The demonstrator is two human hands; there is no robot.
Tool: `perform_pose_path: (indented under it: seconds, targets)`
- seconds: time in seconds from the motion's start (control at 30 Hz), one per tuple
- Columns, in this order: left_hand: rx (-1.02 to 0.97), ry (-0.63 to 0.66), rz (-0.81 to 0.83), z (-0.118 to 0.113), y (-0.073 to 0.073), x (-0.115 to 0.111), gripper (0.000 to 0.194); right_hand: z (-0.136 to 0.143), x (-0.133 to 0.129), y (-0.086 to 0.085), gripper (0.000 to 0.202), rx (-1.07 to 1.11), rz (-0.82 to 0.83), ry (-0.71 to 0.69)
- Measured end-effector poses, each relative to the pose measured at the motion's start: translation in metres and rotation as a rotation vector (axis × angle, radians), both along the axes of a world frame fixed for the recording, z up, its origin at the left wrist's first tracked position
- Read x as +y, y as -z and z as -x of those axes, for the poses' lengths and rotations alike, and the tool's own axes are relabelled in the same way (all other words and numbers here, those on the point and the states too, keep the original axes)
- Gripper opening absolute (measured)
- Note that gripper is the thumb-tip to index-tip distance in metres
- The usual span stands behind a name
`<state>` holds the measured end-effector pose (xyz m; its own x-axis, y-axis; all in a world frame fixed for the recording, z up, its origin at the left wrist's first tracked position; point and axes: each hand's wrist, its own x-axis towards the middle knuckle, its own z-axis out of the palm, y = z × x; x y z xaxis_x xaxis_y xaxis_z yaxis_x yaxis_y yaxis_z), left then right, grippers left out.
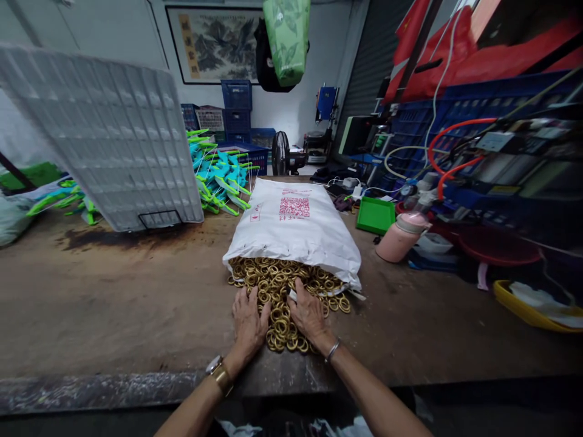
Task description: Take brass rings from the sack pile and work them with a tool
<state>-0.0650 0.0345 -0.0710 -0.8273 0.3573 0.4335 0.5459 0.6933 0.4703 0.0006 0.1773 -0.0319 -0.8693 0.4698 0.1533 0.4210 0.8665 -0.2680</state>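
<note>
A white sack with red print lies on its side on the brown workbench, its mouth facing me. Many brass rings spill out of it into a pile. My left hand rests palm down on the left side of the pile, fingers apart. On the right side my right hand lies flat the same way, fingers spread toward the sack's mouth. Between the two hands lies a heap of rings. Neither hand grips anything.
A white plastic grid tray leans up at the left. Behind it lie teal and green plastic parts. To the right are a green tray, a pink flask, a red bowl, a yellow tray and blue crates.
</note>
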Motion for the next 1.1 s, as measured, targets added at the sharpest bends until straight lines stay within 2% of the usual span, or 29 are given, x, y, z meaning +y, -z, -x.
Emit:
perform_pose_path:
  seconds: [0.2,0.33,0.4,0.57,0.7,0.93,1.1]
  targets:
    - [-0.066,0.074,-0.218,0.001,-0.005,-0.007,0.034,-0.002,0.004,-0.042,0.033,-0.182,-0.106,-0.161]
    - [-0.056,0.049,-0.323,0.002,-0.006,-0.007,0.035,0.008,0.01,-0.061,0.021,-0.138,-0.132,-0.235]
    - [-0.036,0.024,-0.346,0.003,-0.005,-0.006,0.035,0.02,0.012,-0.06,0.022,-0.099,-0.132,-0.258]
    - [-0.022,-0.008,-0.352,0.005,-0.002,-0.006,0.038,0.05,0.01,-0.052,0.045,-0.136,-0.11,-0.256]
    - [-0.011,0.0,-0.319,0.005,-0.003,-0.006,0.043,0.061,0.005,-0.051,0.043,-0.21,-0.127,-0.295]
    - [-0.117,-0.039,-0.15,0.002,-0.012,-0.004,0.041,0.053,0.006,-0.042,0.046,-0.25,-0.151,-0.352]
    - [-0.096,-0.019,-0.134,0.002,-0.014,-0.005,0.038,0.038,0.01,-0.041,0.049,-0.246,-0.128,-0.418]
